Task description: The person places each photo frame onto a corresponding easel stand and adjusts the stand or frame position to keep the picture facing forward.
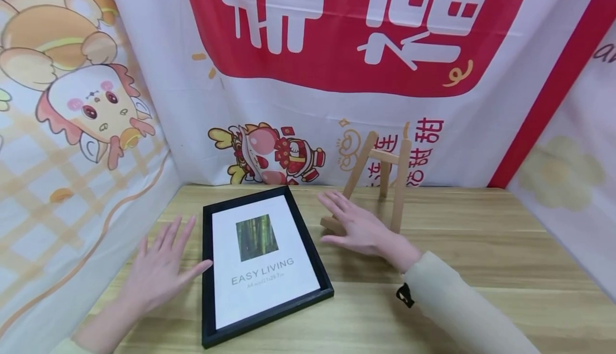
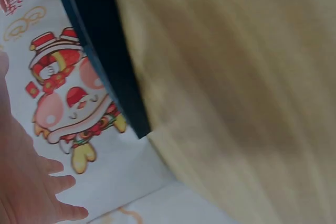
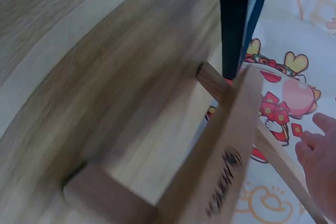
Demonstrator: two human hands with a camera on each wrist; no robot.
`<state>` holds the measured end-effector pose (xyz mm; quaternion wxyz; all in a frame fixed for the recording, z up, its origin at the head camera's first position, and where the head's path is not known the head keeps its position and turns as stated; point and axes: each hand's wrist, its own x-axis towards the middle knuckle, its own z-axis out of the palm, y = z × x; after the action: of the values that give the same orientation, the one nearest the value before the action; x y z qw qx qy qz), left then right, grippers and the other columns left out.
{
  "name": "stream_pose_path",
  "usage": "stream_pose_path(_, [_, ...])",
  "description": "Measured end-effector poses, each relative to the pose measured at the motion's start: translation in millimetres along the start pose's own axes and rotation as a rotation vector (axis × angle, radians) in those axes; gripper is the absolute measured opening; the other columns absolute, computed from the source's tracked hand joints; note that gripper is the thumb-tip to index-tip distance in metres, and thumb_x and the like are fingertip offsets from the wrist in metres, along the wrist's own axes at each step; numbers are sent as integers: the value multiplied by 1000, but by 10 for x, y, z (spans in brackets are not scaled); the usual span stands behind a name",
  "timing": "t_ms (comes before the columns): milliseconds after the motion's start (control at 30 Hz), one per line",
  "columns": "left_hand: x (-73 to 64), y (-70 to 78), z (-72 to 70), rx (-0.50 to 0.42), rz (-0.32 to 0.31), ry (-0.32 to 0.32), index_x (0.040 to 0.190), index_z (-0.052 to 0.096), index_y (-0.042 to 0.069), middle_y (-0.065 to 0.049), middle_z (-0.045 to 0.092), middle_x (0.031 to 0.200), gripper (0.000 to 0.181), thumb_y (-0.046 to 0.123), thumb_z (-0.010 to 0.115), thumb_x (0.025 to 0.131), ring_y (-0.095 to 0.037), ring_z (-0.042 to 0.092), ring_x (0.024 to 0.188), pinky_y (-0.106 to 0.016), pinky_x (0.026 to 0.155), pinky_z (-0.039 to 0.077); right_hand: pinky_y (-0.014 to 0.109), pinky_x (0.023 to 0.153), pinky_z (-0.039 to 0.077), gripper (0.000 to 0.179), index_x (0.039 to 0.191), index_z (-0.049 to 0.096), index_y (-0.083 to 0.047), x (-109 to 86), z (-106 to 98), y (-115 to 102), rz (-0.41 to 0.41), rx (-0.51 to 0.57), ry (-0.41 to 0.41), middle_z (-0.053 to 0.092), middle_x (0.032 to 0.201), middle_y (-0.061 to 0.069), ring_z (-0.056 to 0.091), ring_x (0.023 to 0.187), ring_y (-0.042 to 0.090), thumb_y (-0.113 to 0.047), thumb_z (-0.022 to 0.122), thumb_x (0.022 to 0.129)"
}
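A black picture frame (image 1: 315, 255) lies flat on the table, its white insert printed with a bamboo photo and "EASY LIVING". To its left is my left hand (image 1: 156, 271), fingers spread and holding nothing. That thumb reaches the frame's left edge; whether it touches I cannot tell. Right of the frame stands a small wooden easel (image 1: 398, 196). My right hand (image 1: 358, 228) is in front of it, fingers extended towards the frame, and covers part of its lower bar. In the right wrist view the easel's lettered bar (image 3: 220, 166) passes close beside the right hand (image 3: 320, 166).
The wood-grain table (image 1: 462, 247) runs back to a white cloth backdrop (image 1: 183, 113) with red and cartoon prints. Printed cloth (image 1: 62, 193) also hangs along the left side, and another cloth (image 1: 572, 129) along the right.
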<state>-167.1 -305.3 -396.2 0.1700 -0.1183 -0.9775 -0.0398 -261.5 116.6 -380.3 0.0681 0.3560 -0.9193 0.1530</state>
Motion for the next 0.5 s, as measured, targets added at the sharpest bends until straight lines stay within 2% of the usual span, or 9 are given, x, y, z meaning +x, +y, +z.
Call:
stream_pose_path(167, [-63,-33,82,-30,-29,-26,157,-1,17,-23,9,159,101,63,56,88,-49,20,138,-77,100,12,51,109,32,94,157,7,-35,189,137,-31,16,42,-67,11,162,-2,22,144,23,-73,52,84])
stream_pose_path(267, [-82,-32,135,-68,-56,-77,157,-3,16,-26,11,157,102,63,56,88,-49,19,139,-77,100,13,51,110,31,98,157,11,-34,301,197,-50,45,60,-104,14,161,-1,22,144,24,-79,50,80])
stream_pose_path(400, [-100,-12,202,-99,-79,-144,157,-4,14,-28,15,155,105,67,54,87,-49,20,138,-77,100,15,51,111,29,101,157,17,-31,426,262,-48,95,92,-152,20,160,2,23,144,25,-74,61,77])
stream_pose_path(500, [-116,0,243,-100,-93,-168,157,-3,13,-29,18,154,107,69,54,86,-49,22,137,-77,99,18,51,111,29,102,156,20,-28,506,293,-38,111,99,-191,24,158,7,26,142,27,-69,68,76])
